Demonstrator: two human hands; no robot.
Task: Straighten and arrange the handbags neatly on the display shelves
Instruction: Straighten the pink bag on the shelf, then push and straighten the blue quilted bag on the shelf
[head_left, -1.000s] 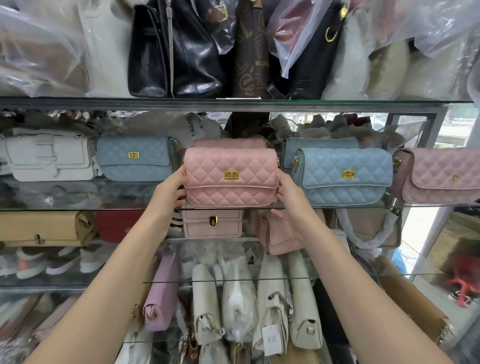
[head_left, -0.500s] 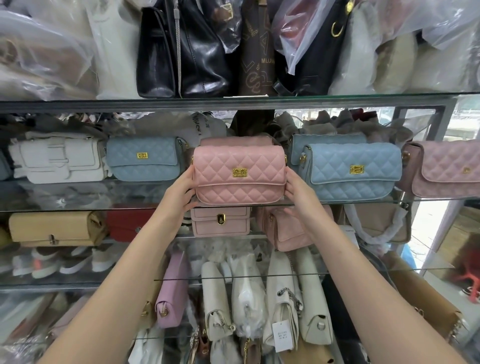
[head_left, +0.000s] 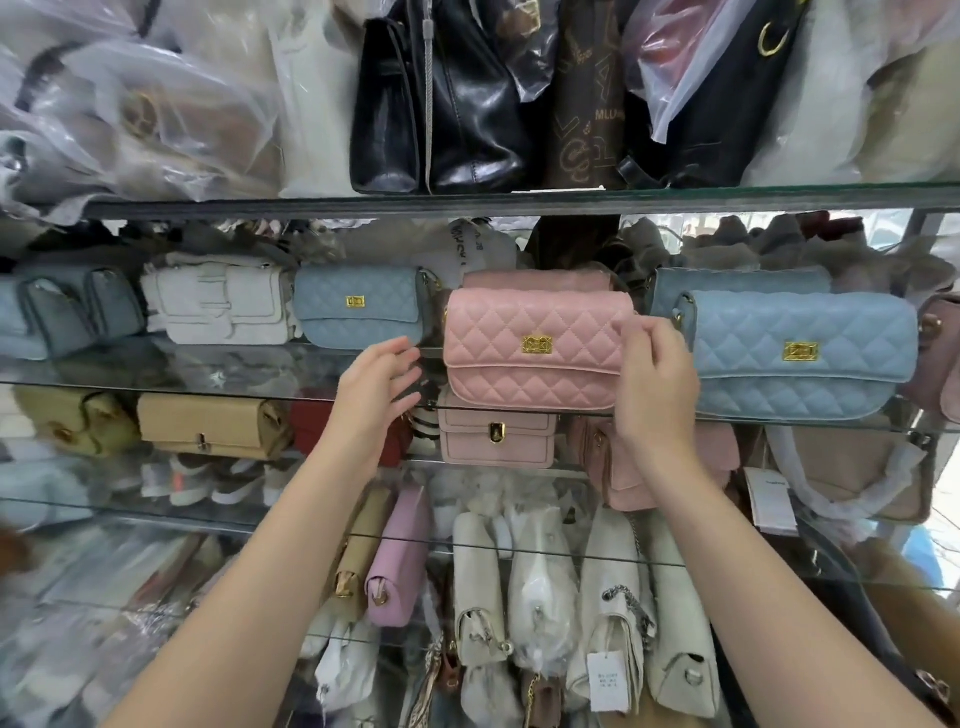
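Now the pink quilted handbag (head_left: 535, 348) stands upright on the middle glass shelf (head_left: 208, 366), gold clasp facing forward, with a second pink bag (head_left: 535, 279) close behind it. Half a second ago both hands clasped its two ends; only the right hand (head_left: 657, 384) holds it now, fingers curled over the top right corner of the flap and palm against that end. The left hand (head_left: 379, 379) has come off the bag and hangs just beside its left end, not touching, fingers loosely spread. The bag sits nearer the large blue quilted bag (head_left: 800, 353) on its right than before, and the right hand fills the gap between them. To the left, past the free hand, a smaller blue quilted bag (head_left: 358, 306) and a white bag (head_left: 218, 301) stand in the same row. Under the shelf, directly below the pink bag, sits a pale pink clasp bag (head_left: 496, 431). On the shelf above stands a glossy black bag (head_left: 441, 104).
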